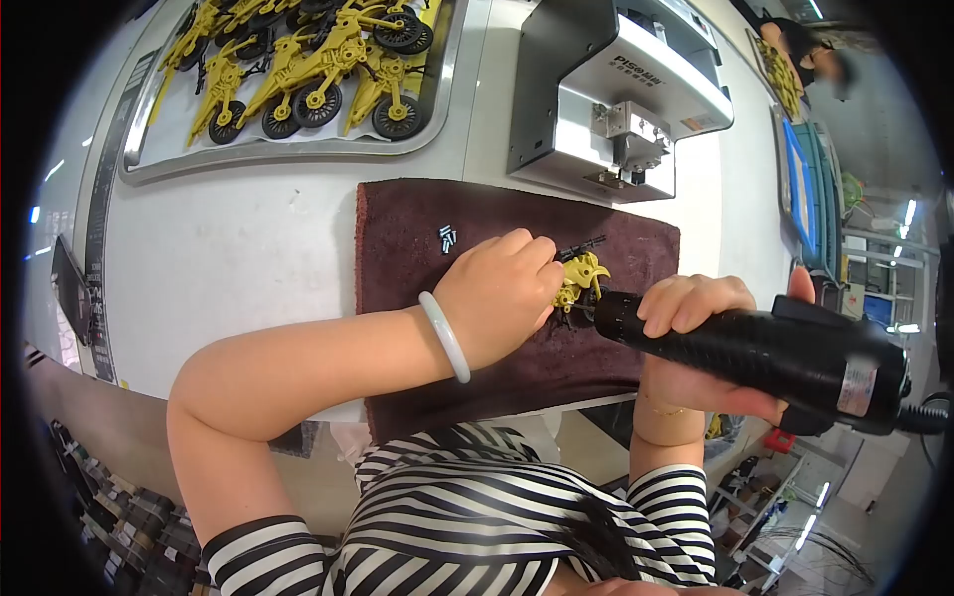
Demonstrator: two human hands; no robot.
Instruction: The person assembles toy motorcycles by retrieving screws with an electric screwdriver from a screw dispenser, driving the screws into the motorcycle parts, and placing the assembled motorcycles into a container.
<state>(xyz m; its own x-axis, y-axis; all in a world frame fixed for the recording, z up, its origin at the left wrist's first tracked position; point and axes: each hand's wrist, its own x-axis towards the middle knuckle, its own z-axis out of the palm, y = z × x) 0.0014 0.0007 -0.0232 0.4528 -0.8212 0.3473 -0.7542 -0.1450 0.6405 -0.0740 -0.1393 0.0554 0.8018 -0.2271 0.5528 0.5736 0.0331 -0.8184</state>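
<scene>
My left hand, with a pale bangle at the wrist, is closed around a yellow toy motorcycle above the dark red cloth. Part of the toy is hidden behind my fingers; a black piece sticks out at its top. My right hand grips a black electric screwdriver, which lies level and points left. The screwdriver's tip meets the right side of the toy, or comes very close; I cannot tell whether it touches. Several small screws lie on the cloth just above my left wrist.
A metal tray with several yellow toy motorcycles stands at the upper left. Behind the cloth is a grey and black machine. A cable runs from the screwdriver's rear. Another person is at the far upper right, near a blue-edged bin.
</scene>
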